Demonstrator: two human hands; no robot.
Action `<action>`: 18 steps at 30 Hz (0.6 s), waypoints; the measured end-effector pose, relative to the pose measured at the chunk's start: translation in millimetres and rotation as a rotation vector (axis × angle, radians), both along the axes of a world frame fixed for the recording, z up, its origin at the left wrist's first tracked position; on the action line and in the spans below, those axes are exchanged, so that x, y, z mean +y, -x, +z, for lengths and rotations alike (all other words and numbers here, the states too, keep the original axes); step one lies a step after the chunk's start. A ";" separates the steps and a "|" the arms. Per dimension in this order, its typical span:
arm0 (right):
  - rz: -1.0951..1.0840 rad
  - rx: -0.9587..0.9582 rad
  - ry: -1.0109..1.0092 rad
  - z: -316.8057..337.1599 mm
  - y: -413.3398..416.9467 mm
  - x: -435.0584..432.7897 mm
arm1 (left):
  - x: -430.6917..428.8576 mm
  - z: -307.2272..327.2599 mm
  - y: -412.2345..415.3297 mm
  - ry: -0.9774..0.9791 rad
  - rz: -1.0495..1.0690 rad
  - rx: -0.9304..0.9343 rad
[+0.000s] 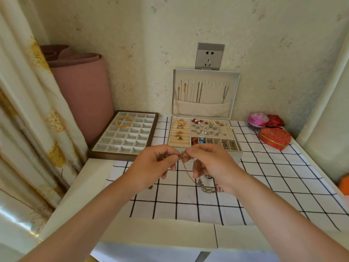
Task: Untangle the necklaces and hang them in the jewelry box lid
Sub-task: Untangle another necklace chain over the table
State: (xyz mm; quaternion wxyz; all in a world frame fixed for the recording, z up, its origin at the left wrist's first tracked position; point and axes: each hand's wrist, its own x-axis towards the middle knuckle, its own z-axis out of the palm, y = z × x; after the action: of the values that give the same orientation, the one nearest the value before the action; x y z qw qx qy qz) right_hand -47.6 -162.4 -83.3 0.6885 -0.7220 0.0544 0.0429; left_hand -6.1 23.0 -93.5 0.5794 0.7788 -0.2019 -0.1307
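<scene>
My left hand (157,163) and my right hand (209,162) are raised side by side over the table, each pinching the same knot of thin gold necklace chain (184,156). The tangled chains (190,176) hang down between the hands to a small heap with pendants (204,186) on the checked cloth. Behind them the white jewelry box (234,151) stands open. Its upright lid (205,91) has a row of hooks with three necklaces (198,92) hanging into a fabric pocket.
A grid tray (105,146) with a gold bangle stands left of the box. A rolled pink mat (83,91) leans in the corner beside a curtain (24,120). A red heart-shaped box (274,138) and a pink round box (258,120) sit at right.
</scene>
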 end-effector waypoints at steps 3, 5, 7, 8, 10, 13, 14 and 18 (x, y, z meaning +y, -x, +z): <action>0.011 -0.019 0.011 -0.9 -2.4 -0.4 | -1.2 -0.9 -3.3 0.042 0.002 0.059; 0.021 -0.036 0.008 -1.2 -3.6 -0.1 | -3.4 -1.6 -4.4 0.102 -0.002 0.099; 0.036 -0.033 0.011 -1.2 -5.3 0.3 | -5.5 -1.6 -5.0 0.157 -0.008 0.138; 0.049 -0.017 0.007 -1.2 -6.4 1.1 | -6.2 -1.1 -5.4 0.170 -0.013 0.150; 0.076 0.025 -0.005 -2.4 -8.7 2.9 | -7.1 0.3 -6.0 0.163 -0.020 0.157; 0.116 0.070 -0.033 -6.7 -12.8 1.6 | -9.7 1.7 -5.7 0.122 -0.030 0.163; 0.134 0.075 -0.044 -7.8 -14.0 0.0 | -10.9 2.0 -5.3 0.100 -0.034 0.161; 0.201 0.072 -0.062 -9.0 -17.7 -6.6 | -13.2 0.9 -6.2 0.051 -0.036 0.184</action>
State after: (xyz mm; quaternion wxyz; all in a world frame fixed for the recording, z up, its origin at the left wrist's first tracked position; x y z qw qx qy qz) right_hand -29.9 -169.0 -92.4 0.7003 -0.7001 0.0053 0.1394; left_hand 0.1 9.9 -92.6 0.6127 0.7447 -0.1650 -0.2068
